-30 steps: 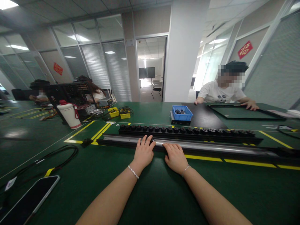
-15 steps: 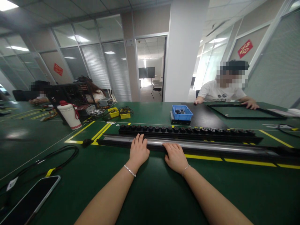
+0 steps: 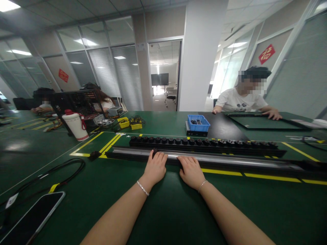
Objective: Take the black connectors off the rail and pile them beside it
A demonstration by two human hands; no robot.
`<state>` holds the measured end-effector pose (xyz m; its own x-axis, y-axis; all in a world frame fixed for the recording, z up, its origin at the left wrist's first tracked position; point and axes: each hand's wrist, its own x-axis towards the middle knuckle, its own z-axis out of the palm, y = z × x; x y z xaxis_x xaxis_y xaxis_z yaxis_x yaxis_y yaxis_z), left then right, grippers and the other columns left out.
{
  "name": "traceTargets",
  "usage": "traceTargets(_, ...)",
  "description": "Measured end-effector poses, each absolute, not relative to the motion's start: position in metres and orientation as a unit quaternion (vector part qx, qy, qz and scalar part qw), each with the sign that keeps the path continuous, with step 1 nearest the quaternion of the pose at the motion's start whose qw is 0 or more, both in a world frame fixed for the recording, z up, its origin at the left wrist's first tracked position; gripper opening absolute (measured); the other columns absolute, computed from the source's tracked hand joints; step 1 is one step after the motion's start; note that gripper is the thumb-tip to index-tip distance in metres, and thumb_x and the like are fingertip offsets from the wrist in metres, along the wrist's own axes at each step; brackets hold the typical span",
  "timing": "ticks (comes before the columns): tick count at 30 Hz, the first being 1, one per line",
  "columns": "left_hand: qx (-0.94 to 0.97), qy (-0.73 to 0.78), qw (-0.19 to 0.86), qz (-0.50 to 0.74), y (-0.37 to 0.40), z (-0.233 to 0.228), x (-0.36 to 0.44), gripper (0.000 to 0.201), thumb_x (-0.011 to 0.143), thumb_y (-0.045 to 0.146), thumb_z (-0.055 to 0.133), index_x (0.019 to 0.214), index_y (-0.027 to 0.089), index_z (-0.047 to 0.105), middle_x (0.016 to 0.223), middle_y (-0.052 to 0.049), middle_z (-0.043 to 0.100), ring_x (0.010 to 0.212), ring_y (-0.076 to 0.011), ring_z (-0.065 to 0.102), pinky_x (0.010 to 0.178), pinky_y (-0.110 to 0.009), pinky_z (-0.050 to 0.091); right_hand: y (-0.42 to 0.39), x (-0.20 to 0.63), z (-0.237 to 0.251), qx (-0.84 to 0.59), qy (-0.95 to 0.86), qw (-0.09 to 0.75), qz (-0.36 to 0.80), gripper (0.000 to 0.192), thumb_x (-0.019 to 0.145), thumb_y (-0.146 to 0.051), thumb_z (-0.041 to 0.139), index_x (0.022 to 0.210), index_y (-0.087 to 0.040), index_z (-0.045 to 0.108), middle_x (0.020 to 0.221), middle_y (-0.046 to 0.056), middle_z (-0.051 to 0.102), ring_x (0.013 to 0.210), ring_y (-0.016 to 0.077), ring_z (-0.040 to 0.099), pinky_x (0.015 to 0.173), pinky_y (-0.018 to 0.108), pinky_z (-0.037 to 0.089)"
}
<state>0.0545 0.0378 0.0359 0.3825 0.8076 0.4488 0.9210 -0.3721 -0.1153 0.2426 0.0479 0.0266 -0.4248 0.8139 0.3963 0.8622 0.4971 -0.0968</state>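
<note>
Both hands rest flat, fingers spread, on the long rail point(image 3: 230, 160) lying across the counter point(image 3: 163, 211) — left hand point(image 3: 155, 167) beside right hand point(image 3: 191, 171), neither grip closed. At one o'clock, a blue bin point(image 3: 198, 123) holds small dark parts — two yellow bins point(image 3: 129, 123) stand at eleven.

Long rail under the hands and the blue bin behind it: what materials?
Long rail: looks like metal, a silvery top strip with a bright streak of glare, set in a matte black housing that could be painted metal or plastic. Both hands rest on it. Blue bin: likely moulded plastic, uniform colour and dull sheen.
</note>
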Motion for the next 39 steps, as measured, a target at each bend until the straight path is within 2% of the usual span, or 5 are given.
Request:
traceTargets(14,-0.756,-0.604,0.168,-0.189,0.040,0.040,0.048,0.034,0.077,0.030,0.049,0.109,0.019,0.056,0.108,-0.009,0.062,0.108,-0.0252,0.048,0.106,-0.048,0.017,0.047,0.243,0.028,-0.496,-0.843,0.200,-0.059,0.048,0.073,-0.017,0.044,0.121,-0.017,0.049,0.121,0.009,0.054,0.109,0.0210,0.044,0.097,0.036,0.022)
traceTargets(18,-0.734,-0.628,0.164,-0.199,0.040,0.044,0.047,0.036,0.083,0.042,0.042,0.102,0.018,0.060,0.103,-0.009,0.065,0.107,-0.0265,0.050,0.105,-0.049,0.018,0.047,0.244,0.027,-0.497,-0.842,0.199,-0.061,0.048,0.073,-0.016,0.044,0.121,-0.017,0.049,0.122,0.009,0.054,0.110,0.0207,0.044,0.098,0.036,0.022)
traceTargets(22,-0.719,-0.648,0.159,-0.195,0.042,0.046,0.046,0.038,0.088,0.039,0.033,0.095,0.018,0.064,0.103,-0.009,0.066,0.107,-0.0258,0.052,0.104,-0.047,0.019,0.047,0.244,0.027,-0.497,-0.842,0.201,-0.065,0.048,0.073,-0.017,0.045,0.121,-0.017,0.048,0.121,0.008,0.054,0.110,0.0199,0.044,0.098,0.035,0.022)
traceTargets(34,-0.695,-0.677,0.169,-0.174,0.049,0.039,0.039,0.043,0.089,0.042,0.030,0.094,0.017,0.066,0.115,-0.011,0.062,0.111,-0.0284,0.051,0.104,-0.051,0.017,0.048,0.244,0.027,-0.495,-0.843,0.202,-0.063,0.047,0.074,-0.018,0.045,0.121,-0.017,0.048,0.121,0.007,0.054,0.109,0.0201,0.044,0.098,0.034,0.022)
traceTargets(39,-0.687,-0.688,0.152,-0.175,0.049,0.042,0.036,0.044,0.090,0.043,0.028,0.102,0.018,0.062,0.109,-0.011,0.064,0.110,-0.0271,0.051,0.103,-0.052,0.017,0.048,0.244,0.026,-0.496,-0.844,0.194,-0.064,0.048,0.073,-0.018,0.045,0.121,-0.017,0.048,0.122,0.008,0.054,0.110,0.0202,0.044,0.098,0.035,0.022)
